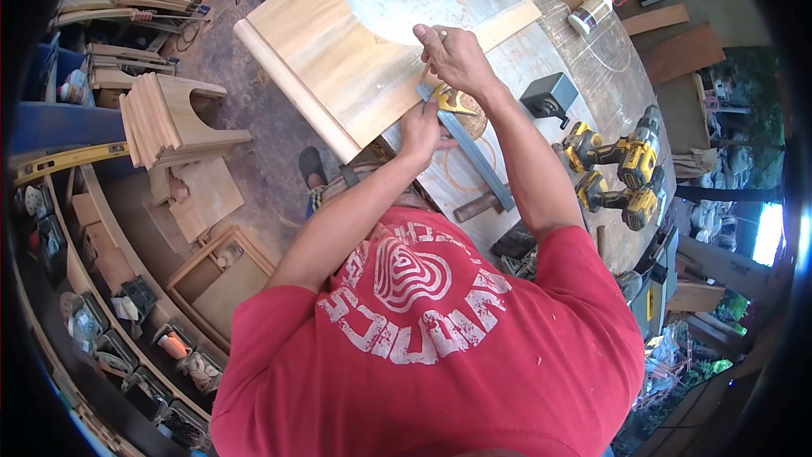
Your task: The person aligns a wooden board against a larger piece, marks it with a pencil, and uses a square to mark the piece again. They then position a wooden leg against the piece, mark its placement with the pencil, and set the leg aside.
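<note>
My left hand [421, 131] grips a combination square with a yellow head [453, 100] and a long grey blade [478, 156]. Its head rests at the near edge of a wooden panel [326, 59] that has a large rounded cutout. Just above it, my right hand [459, 57] is closed around a thin pencil [425, 73], with the tip down near the panel's edge by the blade's end. A round cork-coloured disc [475, 124] lies partly under the square.
Right of my hands sit a dark box [550, 95], yellow cordless drills [636, 156] and a white glue bottle [590, 13]. A wooden-handled tool [478, 207] lies near the bench edge. Stacked cut panels [165, 123] stand at left, above open tool bins [110, 347].
</note>
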Demonstrator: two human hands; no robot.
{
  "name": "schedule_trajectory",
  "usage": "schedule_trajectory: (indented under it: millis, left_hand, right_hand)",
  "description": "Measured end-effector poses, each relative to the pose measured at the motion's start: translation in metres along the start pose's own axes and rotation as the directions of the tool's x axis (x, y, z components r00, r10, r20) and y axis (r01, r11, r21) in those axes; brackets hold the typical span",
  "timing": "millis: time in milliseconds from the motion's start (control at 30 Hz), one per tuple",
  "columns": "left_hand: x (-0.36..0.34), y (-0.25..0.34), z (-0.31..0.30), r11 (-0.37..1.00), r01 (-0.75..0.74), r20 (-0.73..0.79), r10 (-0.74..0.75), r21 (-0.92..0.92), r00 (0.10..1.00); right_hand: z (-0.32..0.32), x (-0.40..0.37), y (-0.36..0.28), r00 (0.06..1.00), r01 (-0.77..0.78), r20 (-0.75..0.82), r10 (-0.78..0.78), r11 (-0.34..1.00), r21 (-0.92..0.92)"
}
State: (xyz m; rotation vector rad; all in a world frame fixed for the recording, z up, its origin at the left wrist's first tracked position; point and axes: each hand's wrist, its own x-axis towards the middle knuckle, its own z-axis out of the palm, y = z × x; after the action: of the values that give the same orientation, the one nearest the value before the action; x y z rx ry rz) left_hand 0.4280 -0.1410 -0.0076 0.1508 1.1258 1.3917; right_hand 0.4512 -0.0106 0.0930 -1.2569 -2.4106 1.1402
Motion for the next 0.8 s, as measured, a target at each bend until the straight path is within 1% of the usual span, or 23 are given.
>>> schedule_trajectory:
  millis: [33, 133, 233, 333, 433, 533, 633, 800]
  left_hand:
    - [0.0, 0.001, 0.0, 1.0, -0.002, 0.008, 0.002, -0.003, 1.0]
    - [0.0, 0.0, -0.001, 1.0, -0.009, 0.021, 0.01, -0.014, 1.0]
    - [-0.002, 0.002, 0.002, 1.0, -0.011, -0.014, 0.012, 0.006, 1.0]
    - [0.0, 0.001, 0.0, 1.0, -0.014, 0.011, 0.014, -0.001, 1.0]
    - [0.002, 0.0, -0.001, 1.0, -0.004, 0.01, 0.004, 0.007, 1.0]
    - [0.001, -0.002, 0.0, 1.0, -0.014, -0.002, 0.014, 0.004, 1.0]
    - [0.003, -0.002, -0.001, 1.0, -0.009, 0.022, 0.009, 0.005, 1.0]
    - [0.002, 0.0, -0.001, 0.998, -0.016, 0.003, 0.016, 0.062, 1.0]
  right_hand:
    - [-0.001, 0.0, -0.002, 1.0, -0.007, 0.009, 0.007, 1.0, -0.012]
    - [0.0, -0.001, -0.011, 0.999, 0.039, 0.027, -0.037, 0.998, -0.057]
    - [0.01, 0.004, -0.007, 0.99, 0.133, -0.026, -0.137, 0.981, -0.139]
    - [0.008, 0.007, -0.009, 0.993, 0.118, -0.002, -0.12, 0.982, -0.15]
    - [-0.001, 0.007, -0.018, 0.995, 0.089, 0.052, -0.082, 0.985, -0.148]
    - [0.003, 0.007, -0.022, 0.984, 0.169, 0.077, -0.158, 0.971, -0.167]
    - [0.001, 0.011, -0.019, 0.987, 0.145, 0.091, -0.131, 0.975, -0.17]
    - [0.004, 0.006, -0.025, 0.989, 0.129, 0.088, -0.116, 0.978, -0.167]
